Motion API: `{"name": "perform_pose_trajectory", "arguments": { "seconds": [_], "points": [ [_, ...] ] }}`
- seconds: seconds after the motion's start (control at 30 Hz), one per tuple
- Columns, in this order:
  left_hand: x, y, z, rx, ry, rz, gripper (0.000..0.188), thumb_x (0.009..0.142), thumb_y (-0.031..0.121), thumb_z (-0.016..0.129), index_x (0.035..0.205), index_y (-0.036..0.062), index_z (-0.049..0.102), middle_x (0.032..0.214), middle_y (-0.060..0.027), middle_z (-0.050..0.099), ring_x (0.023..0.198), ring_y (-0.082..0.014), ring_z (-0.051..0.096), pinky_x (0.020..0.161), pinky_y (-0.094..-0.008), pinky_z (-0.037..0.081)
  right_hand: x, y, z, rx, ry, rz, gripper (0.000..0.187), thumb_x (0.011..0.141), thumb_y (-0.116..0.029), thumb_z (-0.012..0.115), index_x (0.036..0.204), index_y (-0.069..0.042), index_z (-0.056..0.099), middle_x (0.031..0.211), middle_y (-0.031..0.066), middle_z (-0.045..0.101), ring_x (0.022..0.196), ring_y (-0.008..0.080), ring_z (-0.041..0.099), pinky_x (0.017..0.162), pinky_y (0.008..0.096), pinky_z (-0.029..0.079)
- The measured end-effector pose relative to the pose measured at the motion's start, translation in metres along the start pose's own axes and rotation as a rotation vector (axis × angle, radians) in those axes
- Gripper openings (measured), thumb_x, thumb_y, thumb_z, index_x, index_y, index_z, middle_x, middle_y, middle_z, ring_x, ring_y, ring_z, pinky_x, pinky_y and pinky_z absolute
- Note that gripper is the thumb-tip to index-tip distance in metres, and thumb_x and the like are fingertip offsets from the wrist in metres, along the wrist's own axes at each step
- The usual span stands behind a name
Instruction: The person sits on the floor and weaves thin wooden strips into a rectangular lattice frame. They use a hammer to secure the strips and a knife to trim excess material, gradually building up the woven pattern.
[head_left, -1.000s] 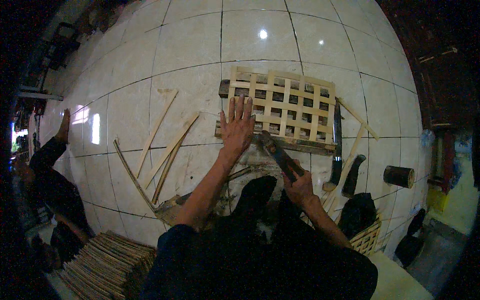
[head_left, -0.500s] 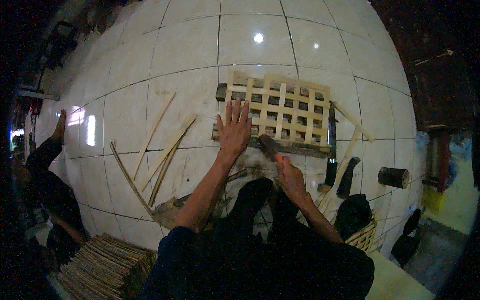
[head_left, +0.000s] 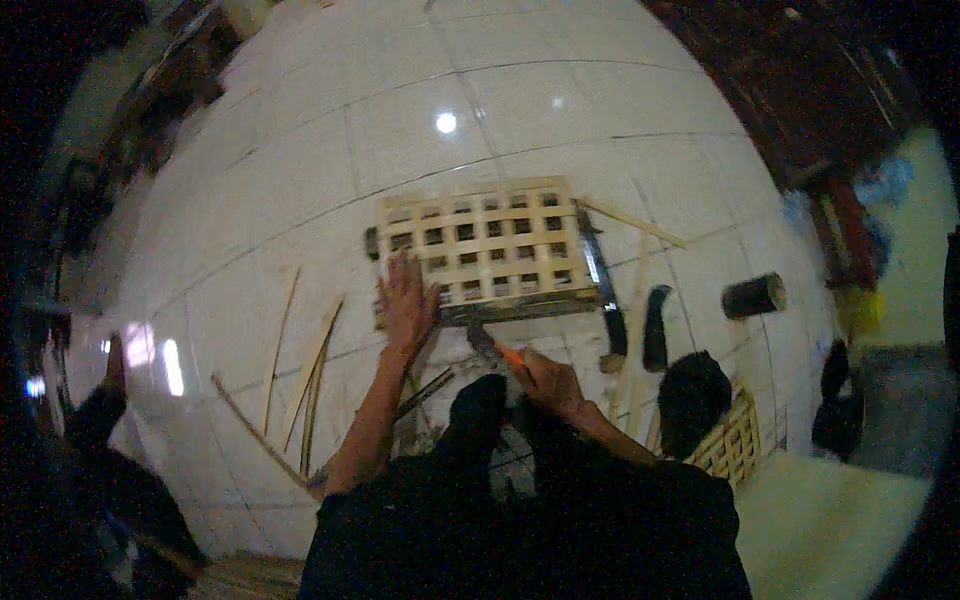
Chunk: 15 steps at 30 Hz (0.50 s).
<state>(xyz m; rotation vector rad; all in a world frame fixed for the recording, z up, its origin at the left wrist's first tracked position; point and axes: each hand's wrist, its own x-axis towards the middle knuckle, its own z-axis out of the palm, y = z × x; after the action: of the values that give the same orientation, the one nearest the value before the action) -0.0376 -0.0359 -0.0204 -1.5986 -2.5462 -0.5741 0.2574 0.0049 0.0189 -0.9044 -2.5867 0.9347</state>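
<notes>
A lattice of woven pale strips [head_left: 505,247] lies on the floor over dark wooden bars [head_left: 545,308]. My left hand [head_left: 405,308] rests on its near left corner, fingers stretched and slightly apart. In my right hand [head_left: 550,383] is a tool with an orange handle [head_left: 511,356]. Its dark, blade-like end [head_left: 482,340] points at the near bar; blur hides whether they touch. Beside the lattice's right edge lies a long blade with a dark handle [head_left: 613,335], and a dark curved piece [head_left: 655,328] is next to it.
Loose pale strips lie left [head_left: 312,365] and right [head_left: 632,320] of the lattice. A dark cylinder [head_left: 754,296] lies farther right. Another woven lattice [head_left: 735,440] leans near my right knee [head_left: 697,400]. A person in dark clothing [head_left: 120,480] sits at the far left.
The view has swung, so everything sits farther left in it. My left hand has drawn back toward the lattice's near edge. My right hand keeps its grip on the tool.
</notes>
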Motion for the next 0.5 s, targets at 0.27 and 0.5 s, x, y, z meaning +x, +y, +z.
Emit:
{"name": "perform_pose_trajectory", "arguments": {
  "seconds": [0.27, 0.5],
  "points": [
    [-0.022, -0.002, -0.023, -0.132, 0.062, 0.377, 0.062, 0.067, 0.018, 0.082, 0.124, 0.0208, 0.059, 0.134, -0.0155, 0.049, 0.125, -0.0328, 0.046, 0.108, -0.0543, 0.026, -0.059, 0.036, -0.024, -0.093, 0.003, 0.287, 0.030, 0.090, -0.035, 0.059, 0.097, -0.006, 0.056, 0.082, 0.0155, 0.060, 0.076, 0.0350, 0.060, 0.065, 0.0460, 0.048],
    [-0.019, 0.009, -0.013, -0.218, 0.050, 0.304, 0.052, 0.069, 0.019, 0.080, 0.118, 0.0207, 0.065, 0.135, -0.0138, 0.048, 0.126, -0.0324, 0.045, 0.109, -0.0545, 0.025, -0.066, 0.065, -0.092, -0.803, 0.387, 0.455, 0.038, 0.079, -0.028, 0.064, 0.113, -0.011, 0.061, 0.105, 0.0169, 0.057, 0.093, 0.0356, 0.057, 0.072, 0.0473, 0.048]
  ]
}}
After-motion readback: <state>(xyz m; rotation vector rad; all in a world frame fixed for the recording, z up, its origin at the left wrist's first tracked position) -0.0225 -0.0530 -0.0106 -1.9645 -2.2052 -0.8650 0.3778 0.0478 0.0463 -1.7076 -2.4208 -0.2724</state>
